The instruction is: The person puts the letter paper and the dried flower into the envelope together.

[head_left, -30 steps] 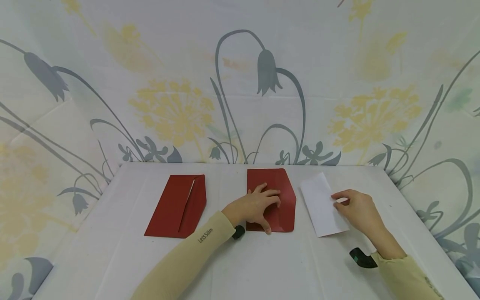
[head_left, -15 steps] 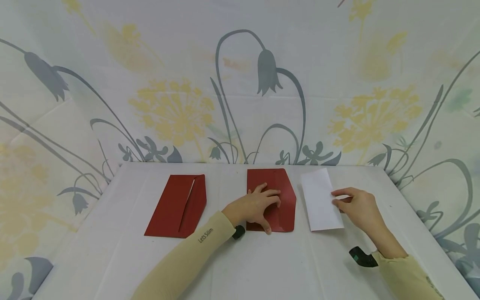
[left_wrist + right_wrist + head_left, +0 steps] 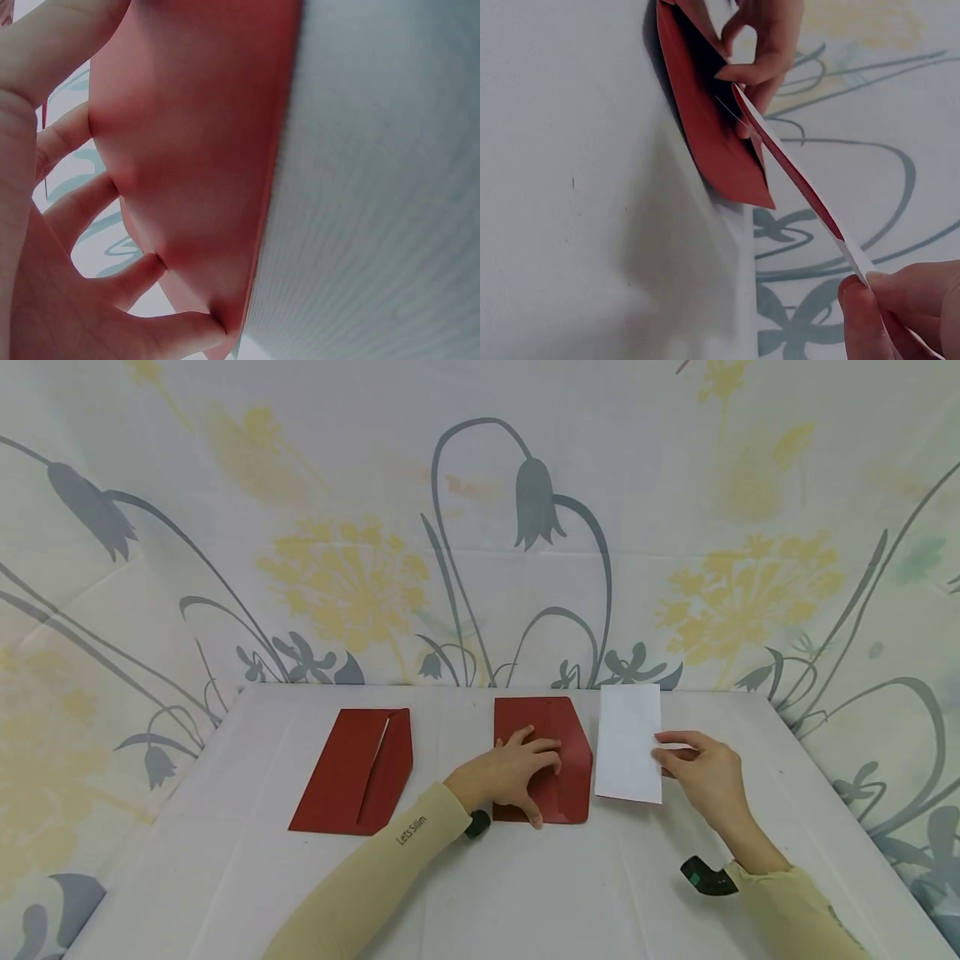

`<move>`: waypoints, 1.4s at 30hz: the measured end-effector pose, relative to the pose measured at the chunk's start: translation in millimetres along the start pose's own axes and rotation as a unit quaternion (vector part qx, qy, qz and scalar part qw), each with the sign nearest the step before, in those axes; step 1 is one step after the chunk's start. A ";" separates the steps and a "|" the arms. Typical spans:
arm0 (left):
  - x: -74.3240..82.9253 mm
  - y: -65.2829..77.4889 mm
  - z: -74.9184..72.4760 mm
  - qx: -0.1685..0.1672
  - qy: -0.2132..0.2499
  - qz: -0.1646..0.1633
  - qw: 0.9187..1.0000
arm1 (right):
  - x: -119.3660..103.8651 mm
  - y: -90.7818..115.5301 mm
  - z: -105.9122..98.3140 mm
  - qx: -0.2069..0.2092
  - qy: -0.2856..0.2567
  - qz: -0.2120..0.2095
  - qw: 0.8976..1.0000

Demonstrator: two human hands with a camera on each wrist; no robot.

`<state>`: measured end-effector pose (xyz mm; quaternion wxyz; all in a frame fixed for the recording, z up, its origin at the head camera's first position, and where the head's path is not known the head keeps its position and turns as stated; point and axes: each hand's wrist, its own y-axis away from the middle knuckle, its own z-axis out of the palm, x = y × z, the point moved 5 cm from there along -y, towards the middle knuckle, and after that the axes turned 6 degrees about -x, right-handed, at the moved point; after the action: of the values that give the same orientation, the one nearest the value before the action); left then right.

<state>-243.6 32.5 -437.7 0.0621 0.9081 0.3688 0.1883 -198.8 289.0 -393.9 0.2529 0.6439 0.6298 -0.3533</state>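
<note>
In the head view a red envelope (image 3: 572,789) lies at the table's middle, its flap pointing right. My left hand (image 3: 510,774) rests on it with fingers spread, the fingertips pressing its surface. The left wrist view shows those fingertips against the red paper (image 3: 195,135). From the right wrist view, the envelope's mouth (image 3: 709,142) gapes. My right hand (image 3: 705,781) pinches the right edge of a folded white card (image 3: 628,743) between thumb and fingers. This card is held upright off the table beside the flap; red shows inside its fold (image 3: 802,187).
Another red envelope (image 3: 337,768) lies to the left, a thin white edge showing at its slit. White cloth (image 3: 540,893) covers the table, and a flower-patterned curtain (image 3: 480,568) stands at the back. Small black devices (image 3: 707,877) sit at the wrists.
The white card has turned more upright, risen and shifted left toward the middle envelope. My right hand has moved slightly left with it. The left hand has stayed in place.
</note>
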 end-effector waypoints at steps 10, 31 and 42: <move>1.2 1.1 -0.7 -0.001 -0.004 -0.003 1.000 | 4.4 -2.1 21.4 -0.013 -0.028 0.009 0.999; -0.8 0.1 1.1 -0.004 0.002 -0.006 1.000 | 5.7 -6.7 48.3 -0.031 -0.036 -0.004 0.999; -0.2 -1.3 1.5 -0.003 0.000 0.000 1.000 | 2.2 -6.3 60.3 -0.061 -0.011 0.001 0.998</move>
<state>-244.0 33.3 -439.5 0.0643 0.9079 0.3683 0.1894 -213.3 244.4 -432.3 0.2987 0.6238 0.6467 -0.3217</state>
